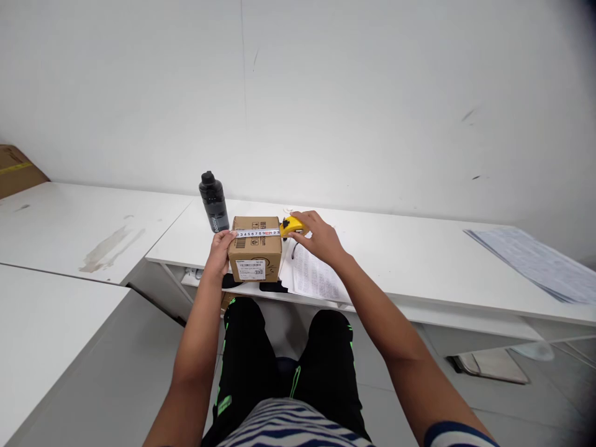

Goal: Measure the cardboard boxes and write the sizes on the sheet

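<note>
A small brown cardboard box (255, 257) with a white label stands near the front edge of a white table (410, 254). A white measuring tape blade (257, 233) lies stretched across the box's top. My left hand (218, 251) pinches the blade's end at the box's left edge. My right hand (316, 237) grips the yellow tape measure case (289, 225) just past the box's right edge. Both hands are closed.
A black water bottle (213, 202) stands behind the box to the left. A printed sheet (314, 276) lies to the right of the box, and a stack of papers (535, 261) at the far right. Another white table (84, 226) adjoins on the left, with a cardboard box (16, 169) at its far end.
</note>
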`<move>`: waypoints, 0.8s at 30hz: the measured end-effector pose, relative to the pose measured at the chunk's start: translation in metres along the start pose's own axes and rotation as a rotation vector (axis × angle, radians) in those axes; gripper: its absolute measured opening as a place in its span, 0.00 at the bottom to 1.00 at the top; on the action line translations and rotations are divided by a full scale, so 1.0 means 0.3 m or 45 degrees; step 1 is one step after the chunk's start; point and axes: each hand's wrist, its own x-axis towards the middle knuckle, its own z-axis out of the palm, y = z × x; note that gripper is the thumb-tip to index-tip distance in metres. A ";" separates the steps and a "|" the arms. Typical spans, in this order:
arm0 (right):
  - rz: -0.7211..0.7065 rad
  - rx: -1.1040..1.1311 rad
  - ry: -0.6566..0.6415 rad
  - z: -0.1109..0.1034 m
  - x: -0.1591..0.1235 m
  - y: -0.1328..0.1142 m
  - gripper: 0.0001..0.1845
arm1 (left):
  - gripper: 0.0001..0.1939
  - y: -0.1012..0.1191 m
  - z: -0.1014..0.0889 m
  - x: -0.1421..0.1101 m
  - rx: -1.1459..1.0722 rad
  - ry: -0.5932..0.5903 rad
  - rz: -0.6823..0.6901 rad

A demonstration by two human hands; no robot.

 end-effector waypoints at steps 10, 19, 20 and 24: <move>0.026 0.020 0.007 0.007 -0.004 0.003 0.26 | 0.29 0.004 -0.001 -0.003 0.016 -0.012 -0.016; 0.004 0.101 0.031 0.017 -0.007 0.016 0.25 | 0.28 0.003 -0.002 -0.002 0.031 -0.033 -0.002; 0.006 0.108 0.036 0.018 -0.008 0.016 0.26 | 0.28 0.004 -0.001 -0.003 0.033 -0.032 -0.004; 0.013 0.129 0.046 0.020 -0.009 0.016 0.26 | 0.28 0.008 0.001 -0.006 0.031 -0.017 -0.011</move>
